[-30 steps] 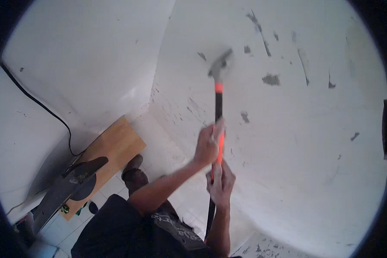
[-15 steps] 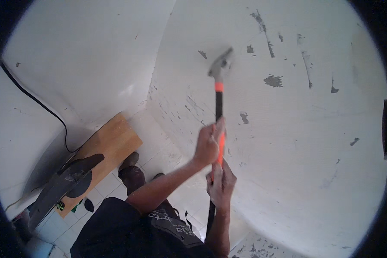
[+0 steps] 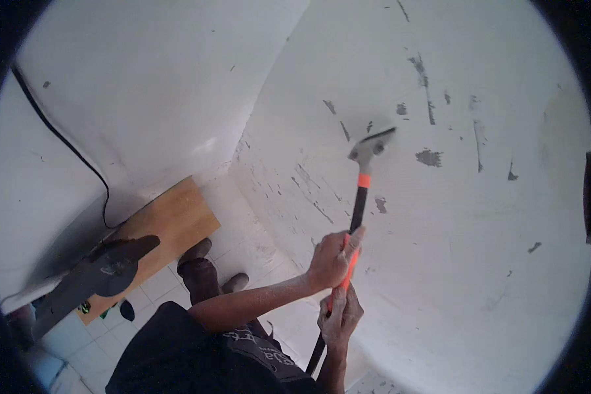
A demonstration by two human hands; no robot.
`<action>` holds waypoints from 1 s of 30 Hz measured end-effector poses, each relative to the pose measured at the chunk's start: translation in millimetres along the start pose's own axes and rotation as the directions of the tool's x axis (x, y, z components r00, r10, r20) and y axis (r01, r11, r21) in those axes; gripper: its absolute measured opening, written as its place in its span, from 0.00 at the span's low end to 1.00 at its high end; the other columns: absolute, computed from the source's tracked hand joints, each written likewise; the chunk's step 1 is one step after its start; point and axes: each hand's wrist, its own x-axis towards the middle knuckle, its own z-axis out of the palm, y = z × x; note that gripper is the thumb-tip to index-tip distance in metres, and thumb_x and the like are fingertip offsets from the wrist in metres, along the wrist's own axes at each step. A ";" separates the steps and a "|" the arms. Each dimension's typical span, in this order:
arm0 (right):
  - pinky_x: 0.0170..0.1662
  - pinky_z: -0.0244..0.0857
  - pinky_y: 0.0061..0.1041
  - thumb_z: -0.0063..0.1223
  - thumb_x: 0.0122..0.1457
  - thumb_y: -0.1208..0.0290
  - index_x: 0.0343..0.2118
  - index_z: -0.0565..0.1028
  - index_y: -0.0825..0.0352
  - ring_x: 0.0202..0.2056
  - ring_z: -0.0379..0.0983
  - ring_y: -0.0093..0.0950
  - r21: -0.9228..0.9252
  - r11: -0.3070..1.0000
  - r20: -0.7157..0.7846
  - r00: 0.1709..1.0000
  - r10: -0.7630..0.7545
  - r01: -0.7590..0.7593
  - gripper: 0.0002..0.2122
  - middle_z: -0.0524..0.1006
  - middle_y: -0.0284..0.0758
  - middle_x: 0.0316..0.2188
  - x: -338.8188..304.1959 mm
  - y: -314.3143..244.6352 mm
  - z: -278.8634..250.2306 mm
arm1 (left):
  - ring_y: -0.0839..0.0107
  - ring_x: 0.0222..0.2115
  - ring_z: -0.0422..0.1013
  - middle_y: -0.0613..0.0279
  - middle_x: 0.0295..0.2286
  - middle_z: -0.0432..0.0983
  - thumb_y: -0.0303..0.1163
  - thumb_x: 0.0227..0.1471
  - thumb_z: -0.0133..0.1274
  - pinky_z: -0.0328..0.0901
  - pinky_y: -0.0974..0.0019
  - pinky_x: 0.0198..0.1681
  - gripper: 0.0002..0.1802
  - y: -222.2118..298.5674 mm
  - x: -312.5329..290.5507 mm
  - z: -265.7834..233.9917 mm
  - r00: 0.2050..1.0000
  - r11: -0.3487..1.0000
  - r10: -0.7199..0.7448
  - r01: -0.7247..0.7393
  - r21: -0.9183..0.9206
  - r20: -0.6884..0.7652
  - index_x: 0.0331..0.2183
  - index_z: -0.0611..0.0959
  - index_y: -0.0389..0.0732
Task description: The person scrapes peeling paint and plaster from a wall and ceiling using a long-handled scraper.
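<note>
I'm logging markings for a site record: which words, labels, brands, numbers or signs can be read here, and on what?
Dark garment: pale lettering on the front, slanted and broken by folds; I don't copy out printed words.
Long-handled scraper: no lettering that I can make out.
Wooden board: none visible.
Wall: grey patches and streaks, no readable sign or number.

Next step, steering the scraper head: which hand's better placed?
Left, likely: the left hand grips the handle nearer the scraper head; the right hand holds it farther back.
</note>
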 end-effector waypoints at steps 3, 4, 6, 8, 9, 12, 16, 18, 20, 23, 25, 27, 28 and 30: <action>0.16 0.49 0.17 0.40 0.71 0.61 0.50 0.73 0.75 0.14 0.57 0.12 0.019 0.990 0.066 0.988 -0.139 0.138 0.19 0.65 0.25 0.16 -1.0 15.0 -12.2 | 0.74 0.20 0.64 0.65 0.15 0.66 0.48 0.68 0.43 0.60 0.64 0.24 0.29 -9.9 -2.8 8.6 0.996 0.996 0.078 -0.080 -0.040 -0.053 0.21 0.75 0.37; 0.16 0.51 0.16 0.40 0.71 0.60 0.53 0.72 0.76 0.14 0.58 0.12 -0.017 0.992 0.076 0.989 -0.126 0.128 0.21 0.64 0.24 0.15 1.8 19.8 -15.9 | 0.74 0.19 0.63 0.65 0.15 0.66 0.49 0.67 0.43 0.59 0.64 0.24 0.29 -13.7 -2.2 10.3 0.994 0.991 0.080 -0.087 -0.097 -0.072 0.21 0.75 0.37; 0.17 0.51 0.16 0.41 0.71 0.60 0.53 0.72 0.76 0.15 0.58 0.12 -0.035 0.995 0.119 0.989 -0.092 0.097 0.21 0.64 0.23 0.16 2.5 25.7 -22.8 | 0.74 0.18 0.63 0.65 0.14 0.65 0.49 0.67 0.43 0.58 0.64 0.24 0.30 -18.2 -3.9 15.3 0.995 0.987 0.059 -0.071 -0.146 -0.082 0.21 0.74 0.36; 0.17 0.50 0.17 0.42 0.71 0.61 0.52 0.73 0.75 0.15 0.57 0.12 -0.092 0.976 0.093 0.978 -0.189 0.197 0.20 0.64 0.24 0.15 5.2 25.8 -26.2 | 0.73 0.18 0.64 0.64 0.14 0.65 0.48 0.68 0.42 0.60 0.62 0.24 0.30 -17.0 -2.8 16.9 0.990 0.984 0.094 -0.109 -0.144 -0.108 0.21 0.74 0.35; 0.17 0.50 0.17 0.42 0.71 0.62 0.51 0.74 0.75 0.14 0.57 0.12 0.003 0.966 0.095 0.961 -0.258 0.259 0.19 0.64 0.24 0.15 7.1 24.2 -26.4 | 0.73 0.19 0.65 0.63 0.15 0.66 0.48 0.68 0.41 0.61 0.61 0.24 0.30 -14.6 -1.2 15.4 0.995 0.995 0.098 -0.098 0.008 -0.020 0.22 0.74 0.34; 0.17 0.52 0.19 0.42 0.70 0.63 0.43 0.74 0.75 0.15 0.58 0.15 -0.089 0.995 0.087 0.996 -0.035 0.043 0.16 0.63 0.27 0.16 12.1 12.1 -23.7 | 0.73 0.19 0.64 0.63 0.15 0.65 0.49 0.68 0.40 0.61 0.61 0.24 0.30 -0.4 5.0 10.5 0.959 0.970 0.235 -0.243 -0.031 -0.157 0.22 0.74 0.35; 0.17 0.53 0.17 0.43 0.70 0.63 0.44 0.74 0.74 0.16 0.59 0.13 -0.288 0.862 0.174 0.908 -0.381 0.417 0.16 0.67 0.29 0.20 18.8 -6.8 -5.2 | 0.77 0.20 0.65 0.65 0.17 0.68 0.51 0.68 0.40 0.60 0.66 0.22 0.31 16.2 12.4 -2.8 0.943 0.957 0.214 -0.255 -0.136 -0.255 0.21 0.75 0.37; 0.19 0.53 0.19 0.43 0.70 0.63 0.50 0.73 0.74 0.17 0.58 0.14 -0.030 0.992 0.121 0.986 -0.115 0.119 0.18 0.63 0.26 0.16 8.3 -15.2 -2.1 | 0.78 0.18 0.64 0.68 0.16 0.65 0.51 0.67 0.42 0.58 0.67 0.21 0.31 17.7 8.3 -3.1 0.955 0.960 0.238 -0.259 -0.105 -0.177 0.19 0.73 0.38; 0.19 0.51 0.18 0.42 0.70 0.62 0.52 0.72 0.74 0.16 0.59 0.13 -0.026 1.000 0.032 0.999 -0.010 0.011 0.18 0.64 0.26 0.16 7.0 -20.0 2.3 | 0.78 0.17 0.63 0.69 0.15 0.65 0.52 0.67 0.43 0.58 0.67 0.20 0.31 14.7 6.3 -3.6 0.975 0.969 0.182 -0.200 -0.145 -0.129 0.19 0.73 0.39; 0.16 0.50 0.18 0.42 0.70 0.63 0.53 0.72 0.75 0.14 0.57 0.12 -0.022 0.990 0.140 0.980 -0.138 0.143 0.19 0.65 0.25 0.15 10.3 -20.9 7.3 | 0.77 0.14 0.63 0.70 0.14 0.64 0.52 0.67 0.43 0.58 0.67 0.19 0.32 7.8 11.4 -6.3 0.944 0.951 0.198 -0.250 -0.180 -0.265 0.18 0.73 0.39; 0.15 0.49 0.18 0.41 0.71 0.66 0.51 0.72 0.76 0.13 0.56 0.12 -0.014 0.980 0.144 0.970 -0.197 0.201 0.17 0.64 0.24 0.15 11.0 -19.7 8.3 | 0.77 0.17 0.64 0.67 0.14 0.65 0.52 0.67 0.42 0.60 0.66 0.22 0.31 5.3 14.7 -9.2 0.939 0.959 0.247 -0.271 -0.076 -0.241 0.19 0.73 0.38; 0.16 0.50 0.18 0.41 0.71 0.67 0.50 0.72 0.76 0.14 0.56 0.12 -0.025 0.989 0.113 0.983 -0.143 0.147 0.16 0.64 0.24 0.15 11.7 -18.9 9.5 | 0.74 0.20 0.67 0.63 0.15 0.65 0.50 0.67 0.43 0.63 0.63 0.26 0.29 6.8 17.1 -11.8 0.948 0.965 0.261 -0.259 0.036 -0.183 0.22 0.76 0.37; 0.17 0.50 0.18 0.41 0.71 0.67 0.50 0.72 0.76 0.15 0.57 0.12 -0.074 0.997 0.061 0.998 -0.030 0.035 0.16 0.65 0.24 0.15 11.3 -19.7 10.0 | 0.72 0.21 0.68 0.62 0.15 0.65 0.49 0.67 0.43 0.64 0.61 0.27 0.28 8.8 15.4 -12.1 0.997 0.998 0.056 -0.058 -0.029 -0.045 0.24 0.78 0.36; 0.18 0.51 0.19 0.42 0.70 0.66 0.48 0.72 0.76 0.16 0.58 0.12 0.070 0.996 0.093 0.994 -0.057 0.051 0.16 0.64 0.24 0.15 12.0 -23.5 13.8 | 0.71 0.21 0.69 0.62 0.16 0.66 0.48 0.67 0.43 0.65 0.59 0.28 0.27 16.4 15.4 -16.0 0.996 0.996 0.082 -0.083 -0.044 -0.017 0.24 0.78 0.36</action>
